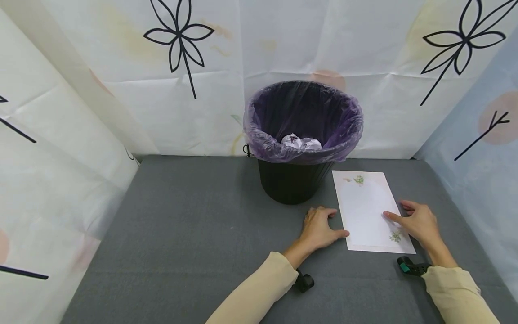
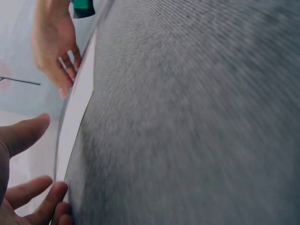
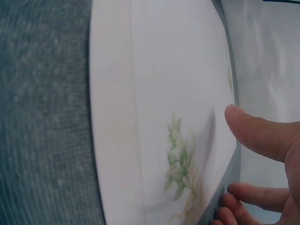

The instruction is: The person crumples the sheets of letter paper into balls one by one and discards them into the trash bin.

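A white sheet of paper (image 1: 364, 204) with small green plant prints lies flat on the grey table. Beside its left edge is my left hand (image 1: 319, 228), thumb and fingers spread apart; in the left wrist view its fingertips (image 2: 57, 187) are at the paper's edge, though contact is unclear. My right hand (image 1: 421, 223) is at the right edge. Its thumb (image 3: 255, 133) hovers over the sheet, and its other fingers lie just past the edge. Neither hand grips the paper. One printed sprig (image 3: 180, 159) shows close up in the right wrist view.
A black bin (image 1: 289, 180) lined with a purple bag (image 1: 259, 139) stands behind the hands, at the table's back. Crumpled white paper (image 1: 301, 142) lies inside it. The grey table (image 1: 174, 234) is bordered by pale curtains (image 1: 218, 112) with black flower drawings.
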`<control>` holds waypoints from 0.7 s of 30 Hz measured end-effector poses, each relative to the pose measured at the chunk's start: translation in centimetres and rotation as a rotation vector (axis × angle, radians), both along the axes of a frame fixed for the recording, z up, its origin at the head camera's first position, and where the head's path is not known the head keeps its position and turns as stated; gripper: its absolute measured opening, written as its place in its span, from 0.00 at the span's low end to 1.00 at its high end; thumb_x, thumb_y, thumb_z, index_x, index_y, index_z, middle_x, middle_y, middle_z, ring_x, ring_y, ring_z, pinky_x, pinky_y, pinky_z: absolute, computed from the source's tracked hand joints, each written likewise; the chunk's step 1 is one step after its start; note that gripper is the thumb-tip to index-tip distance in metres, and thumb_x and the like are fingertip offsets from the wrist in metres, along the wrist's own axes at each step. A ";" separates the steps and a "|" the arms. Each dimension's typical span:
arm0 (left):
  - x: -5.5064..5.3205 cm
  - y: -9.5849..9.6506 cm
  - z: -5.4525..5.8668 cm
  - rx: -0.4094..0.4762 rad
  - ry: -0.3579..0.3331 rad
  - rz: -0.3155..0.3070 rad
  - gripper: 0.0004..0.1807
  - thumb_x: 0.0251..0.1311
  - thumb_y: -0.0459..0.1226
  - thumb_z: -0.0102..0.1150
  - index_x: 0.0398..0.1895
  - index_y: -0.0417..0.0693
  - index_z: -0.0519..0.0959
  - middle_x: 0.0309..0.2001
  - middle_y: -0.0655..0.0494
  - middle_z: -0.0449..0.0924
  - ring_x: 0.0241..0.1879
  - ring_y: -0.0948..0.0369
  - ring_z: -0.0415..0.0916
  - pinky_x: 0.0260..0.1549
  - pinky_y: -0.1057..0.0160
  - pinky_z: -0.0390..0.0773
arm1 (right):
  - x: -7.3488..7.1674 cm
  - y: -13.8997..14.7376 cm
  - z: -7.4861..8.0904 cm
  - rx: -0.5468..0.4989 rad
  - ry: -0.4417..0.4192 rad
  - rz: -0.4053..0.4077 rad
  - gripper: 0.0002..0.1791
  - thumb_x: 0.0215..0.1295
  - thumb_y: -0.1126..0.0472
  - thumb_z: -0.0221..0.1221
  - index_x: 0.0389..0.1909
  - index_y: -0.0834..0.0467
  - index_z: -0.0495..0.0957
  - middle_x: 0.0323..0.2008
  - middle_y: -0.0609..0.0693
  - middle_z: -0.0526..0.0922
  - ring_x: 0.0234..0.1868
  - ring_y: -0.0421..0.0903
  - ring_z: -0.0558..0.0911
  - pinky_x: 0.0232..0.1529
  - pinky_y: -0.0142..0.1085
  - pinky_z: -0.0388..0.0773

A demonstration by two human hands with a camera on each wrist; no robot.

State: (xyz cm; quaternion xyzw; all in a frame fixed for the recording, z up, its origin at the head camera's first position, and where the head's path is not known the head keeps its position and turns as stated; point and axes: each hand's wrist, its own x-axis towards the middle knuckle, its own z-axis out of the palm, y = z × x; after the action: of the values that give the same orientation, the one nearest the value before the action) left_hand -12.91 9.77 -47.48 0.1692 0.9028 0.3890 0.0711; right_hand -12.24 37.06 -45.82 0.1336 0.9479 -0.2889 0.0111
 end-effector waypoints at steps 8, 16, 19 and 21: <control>0.3 2.6 -0.3 -0.293 0.039 0.064 0.45 0.39 0.64 0.79 0.65 0.62 0.79 0.49 0.64 0.70 0.48 0.61 0.62 0.52 0.60 0.64 | -0.3 -0.6 -0.7 -0.004 -0.057 -0.058 0.48 0.61 0.50 0.71 0.68 0.79 0.60 0.61 0.84 0.56 0.62 0.79 0.57 0.56 0.71 0.62; 0.6 3.3 -0.5 -0.389 0.081 0.057 0.45 0.39 0.65 0.79 0.66 0.69 0.77 0.47 0.65 0.67 0.48 0.61 0.59 0.48 0.60 0.61 | -0.3 -0.9 -0.7 -0.038 -0.051 -0.067 0.47 0.62 0.51 0.71 0.67 0.78 0.60 0.60 0.85 0.53 0.61 0.79 0.52 0.51 0.68 0.61; 0.6 3.2 -0.6 -0.378 0.078 0.059 0.45 0.39 0.64 0.80 0.66 0.69 0.78 0.46 0.65 0.67 0.48 0.62 0.59 0.48 0.61 0.61 | -0.3 -1.0 -0.6 -0.085 -0.044 -0.094 0.45 0.65 0.52 0.69 0.68 0.78 0.60 0.61 0.82 0.58 0.60 0.76 0.57 0.51 0.65 0.65; 0.7 3.1 -0.6 -0.369 0.074 0.063 0.45 0.38 0.64 0.80 0.66 0.68 0.78 0.46 0.65 0.67 0.47 0.62 0.59 0.47 0.62 0.61 | -0.2 -1.1 -0.6 -0.140 -0.027 -0.128 0.41 0.67 0.55 0.67 0.68 0.77 0.61 0.60 0.78 0.63 0.57 0.70 0.64 0.48 0.53 0.72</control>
State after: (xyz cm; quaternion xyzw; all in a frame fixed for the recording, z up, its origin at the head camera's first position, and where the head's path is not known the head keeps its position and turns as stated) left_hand -12.24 12.85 -48.11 0.1394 0.9657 0.2121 0.0554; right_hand -12.46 35.97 -46.38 0.1965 0.9147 -0.3528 0.0146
